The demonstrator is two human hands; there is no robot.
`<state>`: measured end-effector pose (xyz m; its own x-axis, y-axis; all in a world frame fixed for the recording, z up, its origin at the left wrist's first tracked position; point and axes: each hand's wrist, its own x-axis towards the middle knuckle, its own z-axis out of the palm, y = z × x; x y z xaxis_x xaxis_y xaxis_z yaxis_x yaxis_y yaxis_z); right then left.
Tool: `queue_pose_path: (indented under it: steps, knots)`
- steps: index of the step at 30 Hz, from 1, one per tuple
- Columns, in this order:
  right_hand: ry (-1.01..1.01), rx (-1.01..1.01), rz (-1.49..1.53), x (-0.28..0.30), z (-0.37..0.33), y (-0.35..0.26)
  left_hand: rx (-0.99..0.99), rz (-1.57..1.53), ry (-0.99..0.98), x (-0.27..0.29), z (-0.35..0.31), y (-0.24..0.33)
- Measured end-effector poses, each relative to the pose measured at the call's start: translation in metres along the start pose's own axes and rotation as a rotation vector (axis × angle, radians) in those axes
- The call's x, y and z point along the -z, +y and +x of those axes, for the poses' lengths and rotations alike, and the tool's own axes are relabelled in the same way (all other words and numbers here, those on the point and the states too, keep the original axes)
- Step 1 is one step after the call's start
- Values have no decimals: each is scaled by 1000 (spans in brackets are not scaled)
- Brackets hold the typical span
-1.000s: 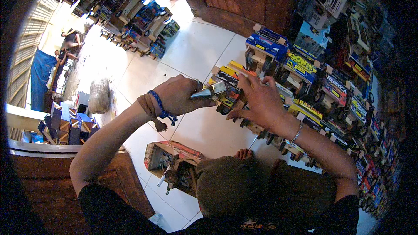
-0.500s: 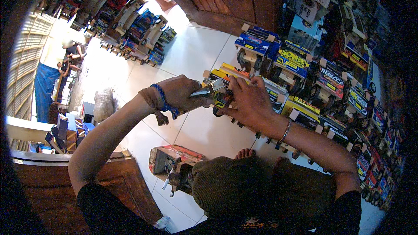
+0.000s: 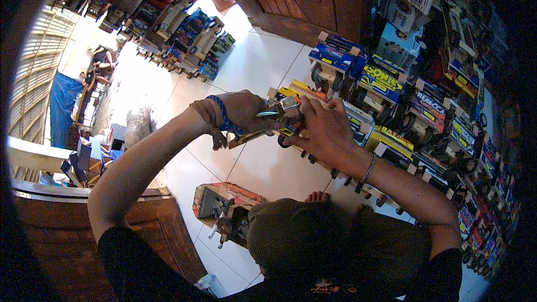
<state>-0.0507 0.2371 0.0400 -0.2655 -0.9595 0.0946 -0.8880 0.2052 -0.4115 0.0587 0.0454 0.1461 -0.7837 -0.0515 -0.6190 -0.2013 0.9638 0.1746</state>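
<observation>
My left hand (image 3: 244,112), with a blue braided band at the wrist, is closed around a hammer (image 3: 287,104). Its silver block-like head and shiny pointed end show above my fingers; the handle is hidden. Directly below is a small wooden toy truck (image 3: 287,131) with yellow markings and a black wheel, mostly covered by my hands. My right hand (image 3: 327,134), a chain bracelet on its wrist, grips the truck's right side between thumb and fingers. Whether a small part is also pinched by the fingertips, I cannot make out.
Rows of colourful toy trucks (image 3: 380,81) crowd the right side, and more trucks (image 3: 193,25) stand at the far left. An open wooden box (image 3: 224,198) with tools sits near my foot (image 3: 317,196). Wooden doors (image 3: 291,0) frame the tiled floor (image 3: 254,162). Other people are outside.
The view has shifted slightly, so the surroundings sit a little further right. My left hand and the hammer appear slightly closer to my right hand, which keeps its grip.
</observation>
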Motion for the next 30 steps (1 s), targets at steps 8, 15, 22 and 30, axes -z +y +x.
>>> queue_pose_path:
  steps: [8,15,22,30]
  knots:
    - [29,18,31,-1,-1,0,82,-42,20,-6,-4,14]
    - [36,7,-13,-7,-4,1,101,-55,149,-18,1,15]
    - [91,6,48,-12,-4,4,172,-132,217,-32,5,17]
    - [87,-18,27,-9,-2,0,162,-112,175,-24,-9,20]
